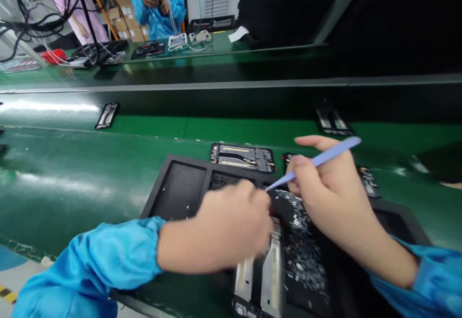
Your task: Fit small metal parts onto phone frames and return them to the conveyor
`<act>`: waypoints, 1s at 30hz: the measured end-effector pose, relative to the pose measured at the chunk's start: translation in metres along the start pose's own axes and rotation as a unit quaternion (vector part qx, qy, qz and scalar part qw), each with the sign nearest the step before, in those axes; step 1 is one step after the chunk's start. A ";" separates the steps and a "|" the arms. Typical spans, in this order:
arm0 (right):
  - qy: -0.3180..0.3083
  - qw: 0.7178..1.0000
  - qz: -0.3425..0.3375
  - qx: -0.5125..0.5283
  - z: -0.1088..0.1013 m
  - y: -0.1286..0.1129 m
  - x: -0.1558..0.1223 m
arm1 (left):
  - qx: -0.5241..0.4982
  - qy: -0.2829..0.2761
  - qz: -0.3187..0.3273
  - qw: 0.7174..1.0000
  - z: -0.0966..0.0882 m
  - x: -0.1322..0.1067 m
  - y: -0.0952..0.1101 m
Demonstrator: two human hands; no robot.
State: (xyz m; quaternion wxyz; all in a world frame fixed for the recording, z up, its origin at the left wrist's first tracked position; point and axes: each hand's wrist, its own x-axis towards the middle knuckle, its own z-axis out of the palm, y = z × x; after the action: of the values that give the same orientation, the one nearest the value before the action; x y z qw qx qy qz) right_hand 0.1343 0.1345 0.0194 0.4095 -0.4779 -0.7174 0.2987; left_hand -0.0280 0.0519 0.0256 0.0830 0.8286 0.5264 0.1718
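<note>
My right hand (330,190) pinches pale blue plastic tweezers (317,160), whose tip points down-left toward my left hand. My left hand (231,226) is blurred by motion, fingers curled over an opened phone chassis (258,274) with silver plates, lying in a black tray (180,188) at the near edge of the green bench. What the left fingers hold is hidden. Both arms wear bright blue sleeves.
Another open phone frame (243,158) lies just beyond the tray. More phone parts (107,115) (334,120) rest on the green conveyor (72,164). Across the line a person in a blue coat (157,0) stands among cables, trays and a black bin (288,5).
</note>
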 end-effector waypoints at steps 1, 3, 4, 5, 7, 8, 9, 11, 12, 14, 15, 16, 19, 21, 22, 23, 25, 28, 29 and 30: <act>0.023 0.999 0.026 -0.013 -0.004 0.000 -0.007 | -0.073 -0.045 -0.070 0.994 -0.005 0.007 -0.010; 0.051 0.997 0.050 -0.025 -0.007 0.002 -0.018 | -0.219 -0.133 -0.176 0.950 -0.009 0.019 -0.027; 0.060 0.997 0.034 -0.034 -0.006 0.002 -0.021 | -0.272 -0.164 -0.203 0.926 -0.009 0.024 -0.033; 0.061 0.997 0.013 -0.044 -0.004 0.003 -0.024 | -0.305 -0.185 -0.218 0.908 -0.007 0.027 -0.037; 0.051 0.997 -0.024 -0.052 0.002 0.003 -0.025 | -0.335 -0.211 -0.231 0.889 0.000 0.030 -0.042; 0.043 0.997 -0.032 -0.049 0.005 0.003 -0.025 | -0.353 -0.227 -0.242 0.875 0.004 0.031 -0.043; 0.037 0.998 -0.035 -0.045 0.007 0.004 -0.026 | -0.373 -0.244 -0.256 0.858 0.007 0.032 -0.044; 0.034 0.998 -0.037 -0.044 0.010 0.005 -0.027 | -0.413 -0.277 -0.284 0.820 0.011 0.035 -0.045; 0.036 0.998 -0.038 -0.046 0.012 0.005 -0.028 | -0.433 -0.290 -0.294 0.801 0.012 0.037 -0.046; 0.036 0.997 -0.045 -0.054 0.013 0.006 -0.031 | -0.469 -0.314 -0.307 0.766 0.012 0.040 -0.048; 0.034 0.996 -0.054 -0.060 0.013 0.006 -0.032 | -0.484 -0.322 -0.312 0.751 0.013 0.041 -0.049; 0.033 0.995 -0.064 -0.066 0.014 0.006 -0.032 | -0.496 -0.327 -0.316 0.739 0.013 0.042 -0.050; 0.037 0.991 -0.092 -0.088 0.015 0.006 -0.034 | -0.521 -0.328 -0.319 0.721 0.015 0.042 -0.050; 0.044 0.988 -0.104 -0.104 0.016 0.007 -0.034 | -0.530 -0.324 -0.315 0.717 0.016 0.041 -0.050; 0.046 0.986 -0.111 -0.112 0.016 0.007 -0.035 | -0.533 -0.323 -0.312 0.717 0.017 0.040 -0.050; 0.049 0.984 -0.119 -0.120 0.017 0.008 -0.035 | -0.535 -0.322 -0.310 0.717 0.017 0.039 -0.050; 0.053 0.980 -0.135 -0.136 0.017 0.008 -0.036 | -0.536 -0.318 -0.307 0.719 0.018 0.038 -0.050; 0.055 0.974 -0.150 -0.160 0.017 0.007 -0.037 | -0.532 -0.307 -0.304 0.728 0.018 0.037 -0.049; 0.053 0.973 -0.155 -0.164 0.017 0.006 -0.037 | -0.531 -0.302 -0.302 0.732 0.018 0.037 -0.048; 0.049 0.973 -0.158 -0.164 0.016 0.005 -0.037 | -0.529 -0.296 -0.299 0.737 0.018 0.036 -0.047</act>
State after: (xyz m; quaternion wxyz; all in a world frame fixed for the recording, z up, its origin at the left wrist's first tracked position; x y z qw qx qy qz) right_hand 0.1302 0.1014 -0.0037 0.4025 -0.4333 -0.8018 0.0851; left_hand -0.0474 0.1056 0.0014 0.7070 0.4597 0.5202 0.1349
